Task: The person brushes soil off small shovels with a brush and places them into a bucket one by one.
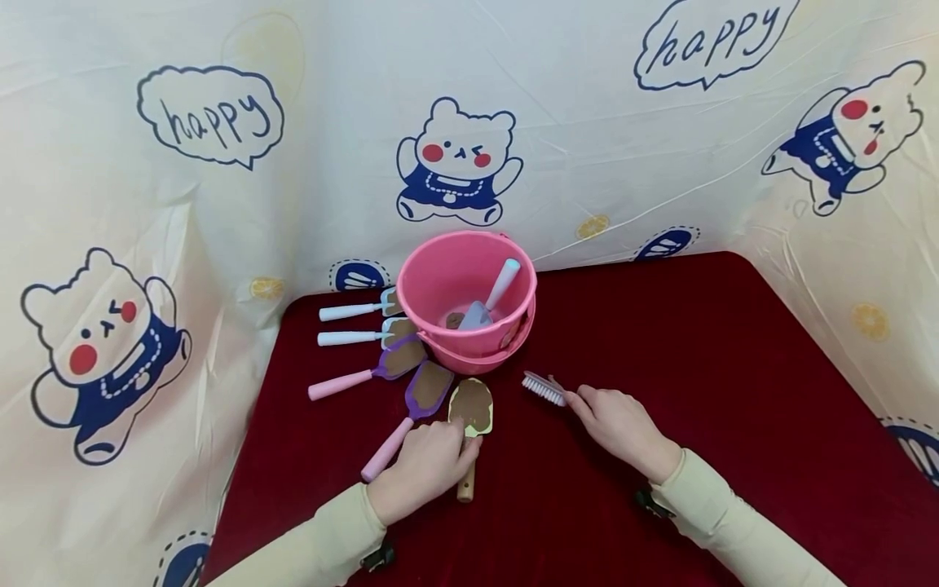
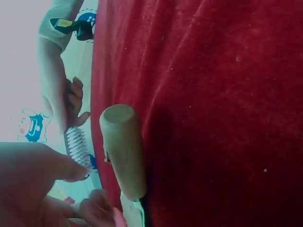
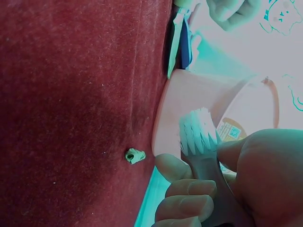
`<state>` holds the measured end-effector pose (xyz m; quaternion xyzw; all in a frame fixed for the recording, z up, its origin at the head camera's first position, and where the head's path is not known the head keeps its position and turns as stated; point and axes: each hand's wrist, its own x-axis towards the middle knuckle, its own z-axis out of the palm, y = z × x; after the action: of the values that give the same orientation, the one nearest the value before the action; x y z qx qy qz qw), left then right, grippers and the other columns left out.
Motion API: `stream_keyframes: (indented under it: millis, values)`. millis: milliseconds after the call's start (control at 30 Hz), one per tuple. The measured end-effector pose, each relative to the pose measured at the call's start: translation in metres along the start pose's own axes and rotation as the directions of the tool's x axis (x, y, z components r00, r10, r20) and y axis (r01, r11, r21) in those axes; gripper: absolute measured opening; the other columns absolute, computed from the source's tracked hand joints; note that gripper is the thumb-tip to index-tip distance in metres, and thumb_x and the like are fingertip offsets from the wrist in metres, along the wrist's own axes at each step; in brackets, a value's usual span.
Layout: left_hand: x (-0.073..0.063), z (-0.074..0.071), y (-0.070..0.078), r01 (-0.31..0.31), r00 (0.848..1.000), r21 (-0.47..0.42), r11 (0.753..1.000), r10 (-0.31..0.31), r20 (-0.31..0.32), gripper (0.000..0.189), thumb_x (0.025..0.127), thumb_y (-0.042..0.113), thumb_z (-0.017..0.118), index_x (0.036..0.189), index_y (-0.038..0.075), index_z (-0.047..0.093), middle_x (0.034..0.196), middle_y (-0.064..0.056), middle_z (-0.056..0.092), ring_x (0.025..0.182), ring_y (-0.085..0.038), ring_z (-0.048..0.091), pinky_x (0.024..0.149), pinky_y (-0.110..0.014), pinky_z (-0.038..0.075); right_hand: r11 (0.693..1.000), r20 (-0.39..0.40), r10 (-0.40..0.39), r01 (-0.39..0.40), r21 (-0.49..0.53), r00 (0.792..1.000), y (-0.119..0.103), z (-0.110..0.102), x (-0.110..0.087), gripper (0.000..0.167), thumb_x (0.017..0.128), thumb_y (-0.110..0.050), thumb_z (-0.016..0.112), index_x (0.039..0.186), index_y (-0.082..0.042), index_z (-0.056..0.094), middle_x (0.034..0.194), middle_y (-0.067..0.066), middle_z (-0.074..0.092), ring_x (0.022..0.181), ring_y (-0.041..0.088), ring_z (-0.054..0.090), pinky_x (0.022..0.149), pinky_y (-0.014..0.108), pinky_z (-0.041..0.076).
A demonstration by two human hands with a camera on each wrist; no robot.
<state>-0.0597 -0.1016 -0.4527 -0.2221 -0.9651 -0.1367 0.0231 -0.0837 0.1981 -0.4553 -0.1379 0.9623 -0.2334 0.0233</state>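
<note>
My right hand [image 1: 623, 428] grips a small brush [image 1: 544, 390] with white bristles; in the right wrist view the thumb and fingers curl round its grey handle [image 3: 220, 198]. My left hand [image 1: 425, 465] is over a small shovel [image 1: 471, 406] with a pale green, brown-coated blade and a wooden handle [image 2: 124, 151]. Its index finger reaches onto the blade. The thumb extends clear of the handle in the left wrist view; whether the other fingers press the neck cannot be told. Beside it lies a purple shovel [image 1: 428, 390] with a pink handle [image 1: 387, 450].
A pink bucket [image 1: 469, 359] stands behind, a blue-handled shovel [image 1: 503, 283] inside. Left of it lie another purple shovel [image 1: 399, 359] and two light-blue-handled shovels, one near [image 1: 350, 337], one far [image 1: 348, 311]. A small crumpled scrap [image 3: 135, 156] lies on the red cloth [image 1: 660, 350].
</note>
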Motion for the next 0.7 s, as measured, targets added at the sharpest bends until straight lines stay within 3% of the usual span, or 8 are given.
stream_keyframes:
  millis: [100, 200, 333, 467, 700]
  values:
    - [-0.002, 0.002, 0.000, 0.031, 0.993, -0.012, 0.999, -0.030, 0.111, 0.047, 0.101, 0.046, 0.063, 0.064, 0.020, 0.052, 0.052, 0.000, 0.048, 0.046, -0.019, 0.052, 0.040, -0.034, 0.039, 1.000, -0.002, -0.004, 0.004, 0.000, 1.000, 0.001, 0.001, 0.000, 0.033, 0.108, -0.030, 0.057, 0.078, -0.017, 0.054, 0.058, -0.006, 0.039, 0.051, 0.009, 0.039, 0.051, 0.028, 0.039]
    - [-0.003, 0.002, -0.001, 0.043, 0.973, -0.081, 0.996, -0.023, 0.231, 0.053, 0.104, 0.052, 0.055, 0.057, 0.028, 0.052, 0.046, 0.011, 0.047, 0.045, -0.014, 0.047, 0.042, -0.032, 0.039, 1.000, -0.011, -0.015, 0.015, -0.002, 1.000, 0.001, 0.003, 0.000, 0.034, 0.108, -0.031, 0.057, 0.077, -0.017, 0.053, 0.057, -0.007, 0.038, 0.050, 0.009, 0.038, 0.049, 0.028, 0.038]
    - [-0.005, 0.004, -0.002, 0.056, 0.951, -0.154, 0.986, -0.005, 0.309, 0.051, 0.104, 0.055, 0.055, 0.059, 0.030, 0.056, 0.044, 0.025, 0.049, 0.046, -0.010, 0.047, 0.044, -0.031, 0.041, 1.000, -0.016, -0.024, 0.024, 0.000, 1.000, 0.002, 0.003, -0.001, 0.035, 0.108, -0.032, 0.057, 0.076, -0.017, 0.052, 0.057, -0.007, 0.038, 0.049, 0.008, 0.037, 0.048, 0.027, 0.037]
    - [-0.005, 0.007, -0.003, 0.037, 0.958, -0.140, 0.990, 0.005, 0.288, 0.046, 0.101, 0.050, 0.062, 0.062, 0.026, 0.054, 0.047, 0.019, 0.048, 0.047, -0.012, 0.048, 0.044, -0.033, 0.041, 1.000, -0.014, -0.021, 0.021, 0.002, 1.000, 0.002, 0.002, -0.002, 0.036, 0.108, -0.032, 0.057, 0.076, -0.017, 0.053, 0.057, -0.006, 0.038, 0.049, 0.009, 0.037, 0.049, 0.028, 0.037]
    - [-0.008, 0.011, -0.006, -0.006, 0.973, -0.057, 0.998, 0.019, 0.230, 0.038, 0.096, 0.025, 0.067, 0.065, 0.020, 0.047, 0.053, 0.009, 0.049, 0.046, -0.018, 0.051, 0.041, -0.035, 0.041, 1.000, -0.007, -0.009, 0.009, 0.001, 1.000, 0.002, 0.002, -0.003, 0.038, 0.109, -0.034, 0.055, 0.076, -0.016, 0.052, 0.057, -0.005, 0.038, 0.049, 0.009, 0.036, 0.048, 0.028, 0.036]
